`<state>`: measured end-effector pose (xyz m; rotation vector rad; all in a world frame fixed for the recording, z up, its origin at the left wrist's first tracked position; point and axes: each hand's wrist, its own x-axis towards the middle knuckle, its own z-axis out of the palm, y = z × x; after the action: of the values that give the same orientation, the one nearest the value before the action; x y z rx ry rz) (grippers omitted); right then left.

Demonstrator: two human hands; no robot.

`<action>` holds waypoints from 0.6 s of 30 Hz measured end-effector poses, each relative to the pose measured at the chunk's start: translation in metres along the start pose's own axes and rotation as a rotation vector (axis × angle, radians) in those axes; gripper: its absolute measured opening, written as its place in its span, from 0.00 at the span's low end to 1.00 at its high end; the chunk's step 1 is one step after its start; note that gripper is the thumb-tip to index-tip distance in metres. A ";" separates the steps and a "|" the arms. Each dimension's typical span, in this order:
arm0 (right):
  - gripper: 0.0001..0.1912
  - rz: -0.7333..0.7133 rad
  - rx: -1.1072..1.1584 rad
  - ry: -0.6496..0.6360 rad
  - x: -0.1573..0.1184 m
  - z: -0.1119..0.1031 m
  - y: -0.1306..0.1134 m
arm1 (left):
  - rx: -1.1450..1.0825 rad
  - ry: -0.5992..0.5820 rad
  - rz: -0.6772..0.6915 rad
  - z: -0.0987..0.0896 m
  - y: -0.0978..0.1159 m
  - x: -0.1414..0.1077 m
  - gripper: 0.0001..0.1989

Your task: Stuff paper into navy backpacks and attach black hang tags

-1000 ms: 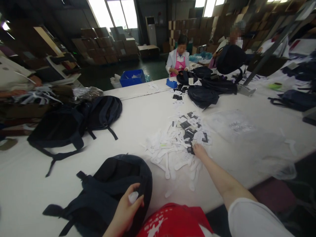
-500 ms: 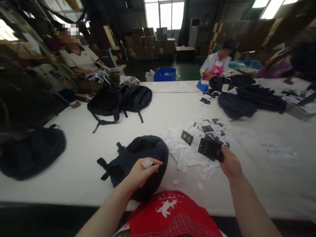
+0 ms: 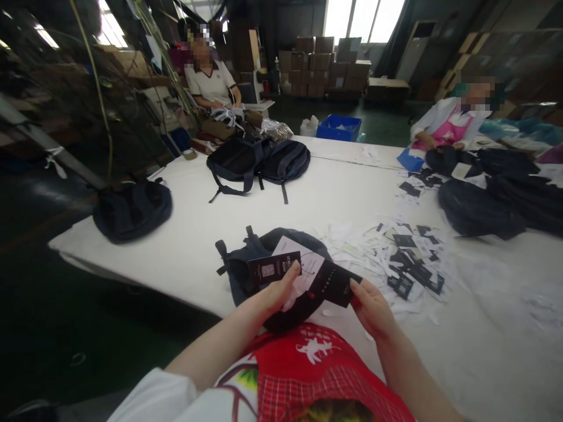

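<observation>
Just above a dark navy backpack (image 3: pixel 241 264), my left hand (image 3: pixel 281 293) pinches a black hang tag (image 3: pixel 267 269) printed with a white code square. A white card (image 3: pixel 288 245) lies behind that tag, and a crumpled white piece shows by the left fingers. My right hand (image 3: pixel 372 306) grips the edge of another black hang tag (image 3: pixel 336 284). A thin dark string loops over the white card between the two tags. The backpack lies flat at the table's near edge, its middle partly hidden by my hands and the tags.
Loose black tags (image 3: pixel 416 266) and white paper strips (image 3: pixel 352 240) lie in a pile to the right. More navy backpacks (image 3: pixel 132 211) rest around the white table (image 3: pixel 185 252). Two people sit across it, near a blue crate (image 3: pixel 338 127). Cardboard boxes (image 3: pixel 314 73) stand behind.
My right hand has brought its black tag left from the pile to above the backpack. My left hand now holds a tag as well. The view has turned left.
</observation>
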<state>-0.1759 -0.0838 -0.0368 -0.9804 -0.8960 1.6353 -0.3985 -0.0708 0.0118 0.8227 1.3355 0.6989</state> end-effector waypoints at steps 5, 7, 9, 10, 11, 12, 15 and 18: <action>0.14 0.043 -0.022 0.028 0.001 -0.011 0.003 | -0.073 0.117 -0.064 -0.001 -0.008 0.010 0.32; 0.15 0.042 -0.054 0.028 0.001 -0.016 0.002 | -0.009 0.105 -0.076 -0.004 -0.010 0.014 0.33; 0.14 0.066 -0.145 -0.017 0.002 -0.019 0.002 | 0.108 0.062 -0.048 -0.008 -0.011 0.017 0.34; 0.14 0.091 -0.200 -0.054 0.002 -0.019 0.002 | 0.164 0.031 -0.024 -0.010 -0.011 0.018 0.33; 0.14 0.121 -0.249 -0.091 0.002 -0.019 0.002 | 0.215 -0.001 0.000 -0.012 -0.010 0.019 0.32; 0.15 0.149 -0.285 -0.120 0.002 -0.019 0.003 | 0.260 -0.028 0.021 -0.013 -0.010 0.020 0.31; 0.16 0.171 -0.296 -0.151 0.003 -0.014 0.004 | 0.376 -0.090 0.070 -0.015 -0.006 0.023 0.27; 0.16 0.108 -0.377 -0.158 0.005 -0.009 0.004 | 0.472 -0.108 0.099 -0.014 0.000 0.025 0.29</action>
<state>-0.1699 -0.0792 -0.0445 -1.1824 -1.3114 1.6864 -0.4097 -0.0483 -0.0020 1.2923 1.3879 0.4087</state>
